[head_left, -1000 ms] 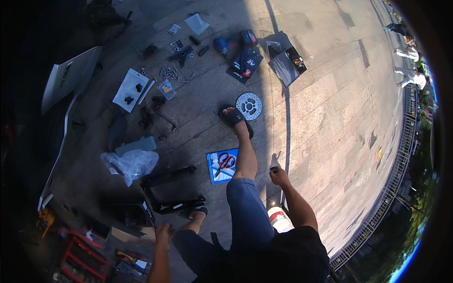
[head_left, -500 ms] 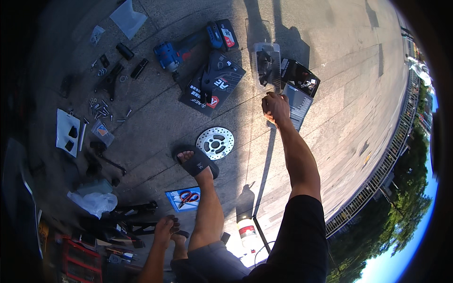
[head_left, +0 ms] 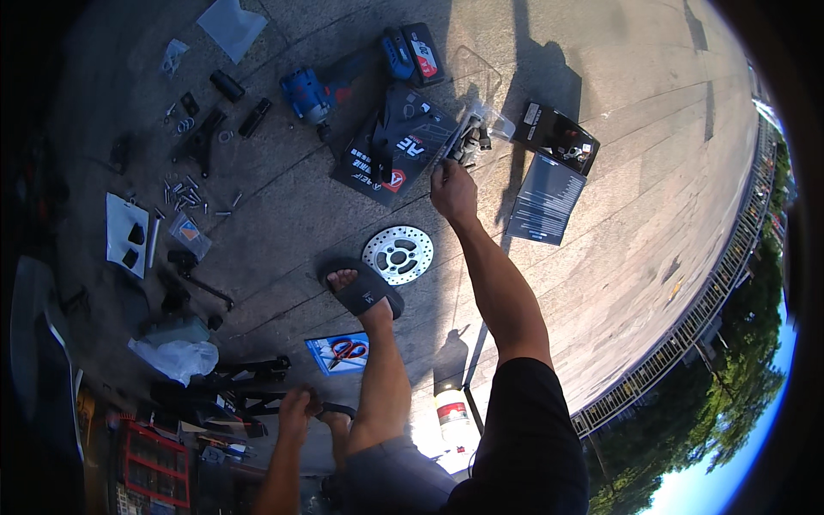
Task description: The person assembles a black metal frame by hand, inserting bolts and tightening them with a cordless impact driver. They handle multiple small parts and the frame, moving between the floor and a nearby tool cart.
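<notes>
My right hand [head_left: 453, 193] is closed on the near edge of a clear plastic tray [head_left: 499, 125]. The tray is tilted, and a jumble of metal and dark parts [head_left: 468, 146] shows in it. Left of it a black printed sheet [head_left: 365, 172] carries a dark bracket [head_left: 383, 148]. At the lower left my left hand [head_left: 297, 412] has its fingers curled beside a dark frame-like part; what they hold, if anything, is hidden. A drilled brake disc [head_left: 397, 256] lies flat by my sandalled foot [head_left: 365, 290].
A blue cordless power tool [head_left: 307, 94] lies beyond the sheet. An opened black box [head_left: 558, 142] is at the right. Bolts [head_left: 183, 196] and small parts are scattered left. Red-handled scissors [head_left: 348, 349] rest on a blue card. A red toolbox [head_left: 154, 463] is at lower left.
My right hand has moved left from beside the black box. The clear tray has shifted left toward the printed sheet and tipped, showing its parts. My left hand has hardly moved.
</notes>
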Motion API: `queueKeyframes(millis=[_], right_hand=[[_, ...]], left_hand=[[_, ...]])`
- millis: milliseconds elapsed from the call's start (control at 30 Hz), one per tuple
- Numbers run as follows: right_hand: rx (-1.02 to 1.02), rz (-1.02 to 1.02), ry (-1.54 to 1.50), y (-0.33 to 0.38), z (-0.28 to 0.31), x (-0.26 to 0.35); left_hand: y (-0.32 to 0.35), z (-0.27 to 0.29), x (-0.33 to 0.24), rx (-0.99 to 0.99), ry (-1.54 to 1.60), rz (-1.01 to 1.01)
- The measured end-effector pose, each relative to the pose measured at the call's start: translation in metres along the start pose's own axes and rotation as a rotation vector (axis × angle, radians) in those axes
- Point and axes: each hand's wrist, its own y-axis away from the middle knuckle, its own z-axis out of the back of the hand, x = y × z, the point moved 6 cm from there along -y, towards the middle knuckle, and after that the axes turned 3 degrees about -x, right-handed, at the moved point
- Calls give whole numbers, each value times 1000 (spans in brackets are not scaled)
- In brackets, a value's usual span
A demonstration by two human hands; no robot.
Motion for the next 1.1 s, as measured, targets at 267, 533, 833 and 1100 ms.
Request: queueKeyframes(millis=[267,533,833,1100], right_hand=[[-92,-148,106,-53,19,-32],[-295,-271,12,-23,48,-16],[508,-211,-1340,167,53,160],[1234,-71,-983,421,-89,334]], left_hand=[[-3,2,26,-3,38,3],[8,19,59,-21,150,-27],[16,103,151,-102,460,-118],[20,211,250,1,618,-129]])
